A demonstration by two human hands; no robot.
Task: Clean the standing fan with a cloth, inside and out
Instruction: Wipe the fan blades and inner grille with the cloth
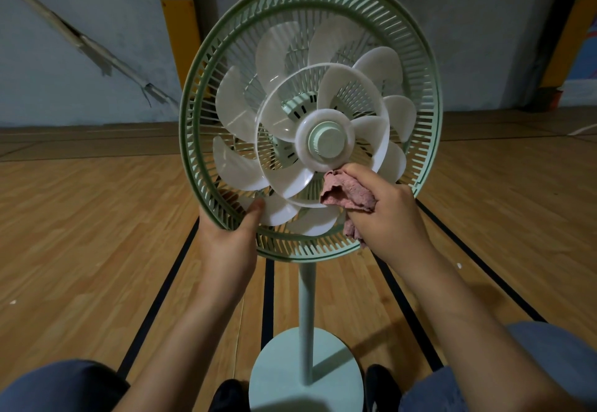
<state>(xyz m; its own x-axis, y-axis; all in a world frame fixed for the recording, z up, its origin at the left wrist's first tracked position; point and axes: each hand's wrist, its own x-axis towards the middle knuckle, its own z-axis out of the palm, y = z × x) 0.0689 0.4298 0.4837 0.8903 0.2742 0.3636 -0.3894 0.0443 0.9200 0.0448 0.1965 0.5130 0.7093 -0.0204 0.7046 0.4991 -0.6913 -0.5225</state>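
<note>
The left hand (231, 234) is gripping the lower-left rim of the green rear grille (190, 140), its thumb pressing a translucent outer blade (274, 213), which should be keeping the rotor from spinning. At centre, the standing fan (307, 282) is standing on the wood floor (80, 234) with its front guard off. The right hand (387, 208) is clutching a bunched pink cloth (342, 192) against the inner blade ring, just below the hub cap (326, 142). Wiping from hub outward with light pressure looks wisest, since the thin blades would likely flex.
</note>
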